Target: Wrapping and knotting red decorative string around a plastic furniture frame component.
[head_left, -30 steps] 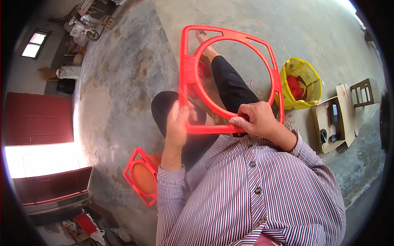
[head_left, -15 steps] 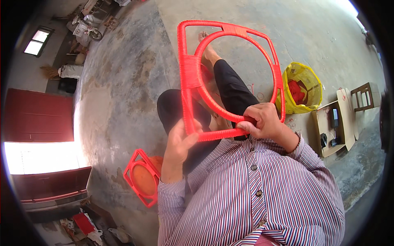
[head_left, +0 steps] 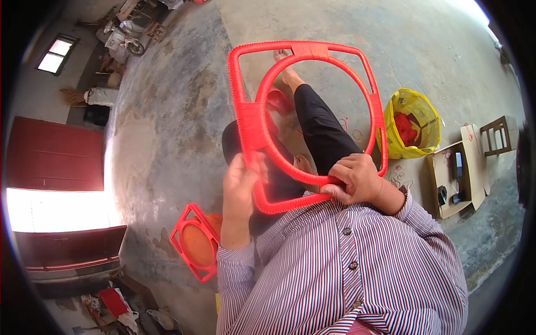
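The red wrapped frame with a round inner ring [head_left: 252, 125] is held up over the person's legs, its lower left corner now lower and nearer the shirt than half a second ago. The right hand [head_left: 354, 178] is gripping the frame's lower side, as before; the left hand [head_left: 239, 187] has gone from that corner to just above it, against the frame's left side, though how firmly it is closed I cannot tell. Right of the frame stands a yellow bag [head_left: 403, 151]
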### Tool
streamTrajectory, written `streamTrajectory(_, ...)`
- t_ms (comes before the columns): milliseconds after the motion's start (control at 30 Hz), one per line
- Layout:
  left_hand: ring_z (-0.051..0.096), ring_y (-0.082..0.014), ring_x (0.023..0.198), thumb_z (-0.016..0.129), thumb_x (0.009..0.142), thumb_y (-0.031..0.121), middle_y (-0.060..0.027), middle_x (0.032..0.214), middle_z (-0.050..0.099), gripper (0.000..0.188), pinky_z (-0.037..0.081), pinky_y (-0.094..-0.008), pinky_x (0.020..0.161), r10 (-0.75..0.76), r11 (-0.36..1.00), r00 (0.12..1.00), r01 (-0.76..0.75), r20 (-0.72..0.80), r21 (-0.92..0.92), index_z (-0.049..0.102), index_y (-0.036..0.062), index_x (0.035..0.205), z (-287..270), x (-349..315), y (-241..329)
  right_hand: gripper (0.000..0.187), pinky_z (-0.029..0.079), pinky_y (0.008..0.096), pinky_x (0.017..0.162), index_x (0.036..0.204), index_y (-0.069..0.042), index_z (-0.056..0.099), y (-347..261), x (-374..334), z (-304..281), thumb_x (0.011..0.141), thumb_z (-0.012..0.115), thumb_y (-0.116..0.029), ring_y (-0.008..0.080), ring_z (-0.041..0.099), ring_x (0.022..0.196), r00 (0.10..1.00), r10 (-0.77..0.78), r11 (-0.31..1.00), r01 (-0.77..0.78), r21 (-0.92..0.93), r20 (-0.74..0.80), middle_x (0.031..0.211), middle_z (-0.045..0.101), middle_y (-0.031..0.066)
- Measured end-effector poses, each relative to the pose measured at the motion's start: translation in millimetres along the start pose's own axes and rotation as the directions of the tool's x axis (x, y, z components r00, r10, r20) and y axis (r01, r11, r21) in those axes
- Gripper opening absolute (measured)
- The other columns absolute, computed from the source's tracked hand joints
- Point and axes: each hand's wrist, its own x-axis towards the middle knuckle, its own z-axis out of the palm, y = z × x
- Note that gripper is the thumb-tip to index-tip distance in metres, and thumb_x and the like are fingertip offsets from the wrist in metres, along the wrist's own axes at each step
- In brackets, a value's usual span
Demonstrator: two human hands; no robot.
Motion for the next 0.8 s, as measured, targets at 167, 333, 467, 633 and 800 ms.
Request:
streamTrajectory(167,0.058,-0.0122,0.069,0.059,0.096,0.021,-0.0068,0.085,0.062,0.026,0.048,-0.0231,0.064,-0.041,0.999,0.998,0.041,-0.055,-0.005,0.060,-0.0023,0.108,5.5,1.8,3.7,0.037,0.047,0.0342,0.050,0.066,-0.008,0.058,-2.0,-2.1,-1.3,0.076,0.076,-0.039,0.0247,0.058,0.049,1.000,-0.007,1.000,0.007,-0.015,-0.009,0.055,0.054,0.0063)
streamTrajectory(333,0.056,-0.0097,0.063,0.058,0.097,0.022,-0.0060,0.081,0.062,0.024,0.047,-0.0223,0.060,-0.052,0.997,0.992,0.057,-0.112,0.044,0.060,-0.0013,0.103,9.0,6.1,3.3,0.036,0.047,0.0345,0.050,0.067,-0.008,0.058,-0.2,-6.8,-0.9,0.076,0.076,-0.038,0.0249,0.058,0.050,1.000,-0.018,0.999,0.018,-0.027,0.001,0.056,0.055,0.0065)
streamTrajectory(467,0.052,-0.0096,0.055,0.057,0.098,0.024,-0.0050,0.072,0.059,0.025,0.044,-0.0240,0.056,-0.005,0.997,0.978,0.022,-0.209,0.079,0.060,-0.0005,0.095,8.7,6.7,-3.5,0.036,0.047,0.0349,0.050,0.067,-0.008,0.058,0.5,-7.6,1.2,0.075,0.075,-0.038,0.0254,0.059,0.051,0.999,-0.038,0.999,0.038,0.004,-0.015,0.056,0.055,0.0067)
streamTrajectory(633,0.049,-0.0134,0.051,0.051,0.099,0.033,-0.0067,0.068,0.058,0.035,0.041,-0.0289,0.054,0.025,0.998,0.986,-0.033,-0.165,-0.046,0.059,-0.0005,0.091,12.0,7.6,-9.9,0.035,0.047,0.0349,0.050,0.067,-0.008,0.057,5.2,-12.2,-1.1,0.075,0.074,-0.037,0.0255,0.058,0.050,0.999,-0.041,0.999,0.041,0.020,0.009,0.056,0.055,0.0065)
streamTrajectory(800,0.047,-0.0162,0.049,0.047,0.099,0.041,-0.0085,0.069,0.058,0.043,0.039,-0.0333,0.054,-0.021,0.977,0.989,-0.010,-0.148,-0.211,0.058,-0.0005,0.093,13.1,12.4,-12.6,0.035,0.046,0.0348,0.049,0.067,-0.008,0.056,7.4,-12.9,-2.4,0.075,0.074,-0.037,0.0248,0.057,0.049,0.999,-0.040,0.998,0.040,0.038,-0.017,0.056,0.054,0.0060)
